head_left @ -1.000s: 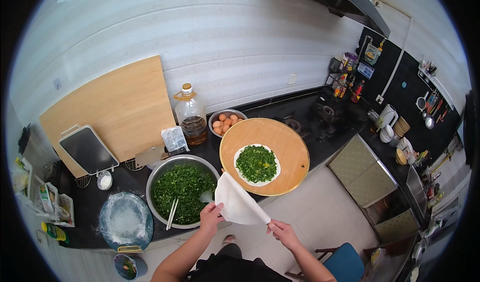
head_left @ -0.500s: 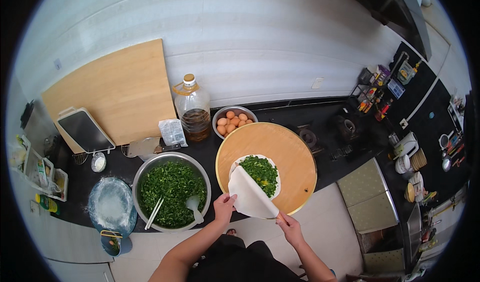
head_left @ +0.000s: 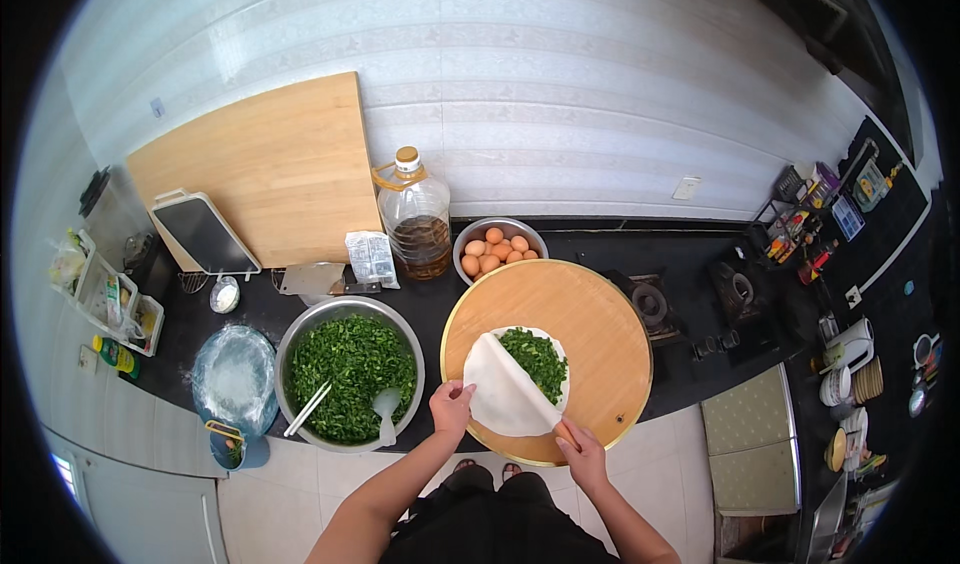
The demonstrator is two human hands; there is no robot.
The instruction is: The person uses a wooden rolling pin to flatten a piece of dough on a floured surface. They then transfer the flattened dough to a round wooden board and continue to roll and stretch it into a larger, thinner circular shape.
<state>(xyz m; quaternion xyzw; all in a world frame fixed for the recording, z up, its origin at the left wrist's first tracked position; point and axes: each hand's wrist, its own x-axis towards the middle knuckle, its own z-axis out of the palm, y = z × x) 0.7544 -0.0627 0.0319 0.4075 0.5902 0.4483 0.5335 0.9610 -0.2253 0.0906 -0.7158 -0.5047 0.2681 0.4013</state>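
On a black kitchen counter, a round wooden board [head_left: 560,309] carries a white dough sheet [head_left: 505,394] half-draped over chopped greens [head_left: 538,359]. The left hand [head_left: 450,409] pinches its left edge, the right hand [head_left: 582,448] its lower-right corner; uncovered filling lies beyond, up-right.

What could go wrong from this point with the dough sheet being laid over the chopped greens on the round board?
1. The top dough sheet, pinched by the left hand and right hand, covers only part of the chopped greens; it may land off-centre over the lower round, leaving filling exposed.
2. The thin sheet could crease or tear under the pinch.
3. The round wooden board seems to overhang the black counter edge; pressing its near side might tip it.
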